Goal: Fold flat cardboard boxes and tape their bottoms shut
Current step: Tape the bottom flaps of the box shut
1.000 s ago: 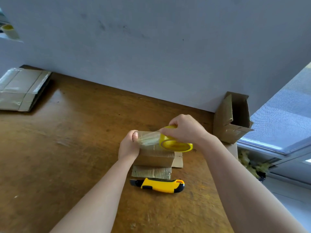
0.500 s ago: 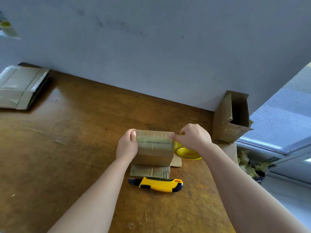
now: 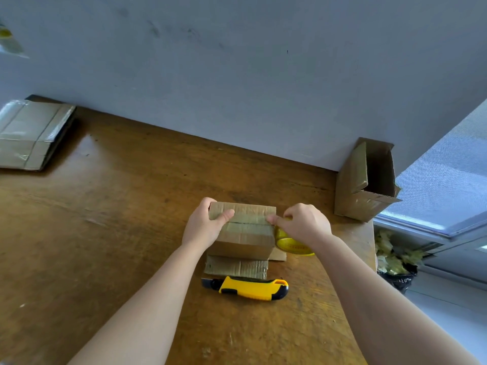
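Note:
A small cardboard box point(image 3: 245, 233) stands bottom-up on the wooden table point(image 3: 105, 233), its lower flaps splayed flat beneath it. Clear tape runs across the seam of its closed flaps. My left hand point(image 3: 205, 225) grips the box's left end, thumb lying on the taped top. My right hand point(image 3: 303, 225) holds the yellow tape roll point(image 3: 292, 245) low against the box's right side, fingers pinched at the top right corner.
A yellow and black utility knife point(image 3: 250, 287) lies just in front of the box. An open folded box point(image 3: 366, 180) lies on its side at the table's far right corner. A stack of flat boxes point(image 3: 29, 135) sits far left. The table's right edge drops beside a window.
My right hand pulled the tape roll across the box top from left to right and down over the right edge. My left thumb slid onto the taped top.

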Demonstrator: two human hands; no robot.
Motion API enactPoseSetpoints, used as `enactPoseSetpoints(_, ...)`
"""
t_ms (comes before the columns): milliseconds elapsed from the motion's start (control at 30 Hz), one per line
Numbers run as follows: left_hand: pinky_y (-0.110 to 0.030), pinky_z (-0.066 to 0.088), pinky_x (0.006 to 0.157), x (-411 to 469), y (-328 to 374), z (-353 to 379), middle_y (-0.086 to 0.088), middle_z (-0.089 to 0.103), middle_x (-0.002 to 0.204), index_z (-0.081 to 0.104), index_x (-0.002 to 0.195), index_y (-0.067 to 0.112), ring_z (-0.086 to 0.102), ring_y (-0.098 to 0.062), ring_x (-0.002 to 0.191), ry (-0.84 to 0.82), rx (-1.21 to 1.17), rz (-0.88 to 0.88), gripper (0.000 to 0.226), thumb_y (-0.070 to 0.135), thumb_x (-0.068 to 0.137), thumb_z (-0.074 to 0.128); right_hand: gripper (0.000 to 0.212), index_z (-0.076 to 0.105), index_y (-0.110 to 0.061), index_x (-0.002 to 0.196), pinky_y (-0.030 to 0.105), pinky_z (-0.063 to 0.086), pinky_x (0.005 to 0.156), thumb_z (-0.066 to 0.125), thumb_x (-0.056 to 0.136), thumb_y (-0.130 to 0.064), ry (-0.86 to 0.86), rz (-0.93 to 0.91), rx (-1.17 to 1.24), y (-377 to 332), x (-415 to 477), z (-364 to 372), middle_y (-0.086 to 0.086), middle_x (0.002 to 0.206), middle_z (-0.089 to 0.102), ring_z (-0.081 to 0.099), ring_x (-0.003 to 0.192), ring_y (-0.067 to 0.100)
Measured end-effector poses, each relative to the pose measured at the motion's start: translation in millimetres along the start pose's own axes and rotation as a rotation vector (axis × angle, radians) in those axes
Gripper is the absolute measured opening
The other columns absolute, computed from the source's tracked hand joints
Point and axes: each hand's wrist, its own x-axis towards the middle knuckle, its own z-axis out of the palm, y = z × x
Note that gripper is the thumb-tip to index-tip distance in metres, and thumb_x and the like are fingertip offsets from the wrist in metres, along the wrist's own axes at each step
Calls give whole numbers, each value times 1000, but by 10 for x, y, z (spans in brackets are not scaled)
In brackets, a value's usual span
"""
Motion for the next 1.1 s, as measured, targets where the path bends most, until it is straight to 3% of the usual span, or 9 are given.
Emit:
enactPoseSetpoints(67, -22, 40, 55, -15, 75, -10, 2, 59, 112, 45, 118, 24, 56, -13, 88, 10, 90, 0, 45, 57, 88, 53, 66, 71, -21, 109, 21, 36, 47, 48, 81, -75, -10, 2, 1, -20, -2, -16, -10, 79, 61, 57, 67, 9)
enactPoseSetpoints(133, -31, 51, 73, -81, 142, -5, -3, 53, 133, 38, 136, 19, 56, -21, 110, 63, 261, -4, 59, 58, 92, 42, 65, 71, -20, 109, 21, 37, 47, 48, 81, -74, -17, 7, -14, -31, -13, -43, -10, 76, 61, 57, 66, 9)
enactPoseSetpoints(200, -48, 28, 111, -183, 230, 62, -5, 23, 157, 17, 151, 16, 28, -25, 142, 126, 562, 120, 71, 59, 95, 23, 64, 71, -21, 108, 21, 37, 47, 49, 82, -74, -28, 18, -20, -36, -26, -43, -8, 83, 65, 58, 70, 11)
enactPoseSetpoints(233, -50, 10, 116, -260, 288, 145, -4, 8, 160, 9, 152, 17, 11, -23, 147, 126, 681, 231, 71, 59, 96, 13, 61, 72, -22, 103, 21, 36, 46, 49, 82, -73, -30, 25, -24, -41, -32, -43, -7, 85, 66, 59, 70, 12)
enactPoseSetpoints(333, -49, -3, 118, -517, 428, 438, -3, 1, 161, 7, 152, 16, -5, -19, 147, 24, 769, 455, 70, 55, 95, 0, 55, 66, -22, 66, 21, 33, 43, 50, 83, -72, -24, 48, -51, -68, -47, -60, -6, 66, 64, 57, 58, 12)
enactPoseSetpoints(533, -39, -3, 120, -496, 262, 295, 1, -4, 160, -2, 151, 18, -10, -13, 146, -88, 844, 636, 81, 68, 87, -6, 56, 64, -21, 64, 23, 36, 45, 48, 84, -71, -70, 60, -9, -73, -85, -67, -6, 63, 60, 56, 57, 12)
enactPoseSetpoints(667, -38, 0, 120, -463, 111, 45, -1, -8, 158, -2, 153, 14, -9, -16, 146, -27, 868, 461, 99, 77, 77, -16, 54, 69, -22, 80, 21, 37, 45, 49, 83, -72, -59, 71, 16, -114, -114, -50, -8, 66, 61, 58, 60, 10)
enactPoseSetpoints(867, -46, -2, 118, -428, 218, 131, -7, -13, 159, -4, 152, 12, -12, -22, 146, 29, 768, 178, 102, 81, 77, -1, 54, 62, -21, 64, 20, 33, 42, 51, 84, -70, -29, 124, 31, -199, -201, -8, -8, 61, 59, 55, 55, 10)
enactPoseSetpoints(1100, -54, -12, 111, -93, 131, -237, -10, -24, 157, -5, 150, 36, -23, -29, 143, -15, 864, 197, 79, 78, 84, 9, 36, 66, -10, 84, 25, 40, 54, 50, 94, -41, -254, 74, 296, -421, -299, 79, 1, 76, 62, 59, 73, 19)
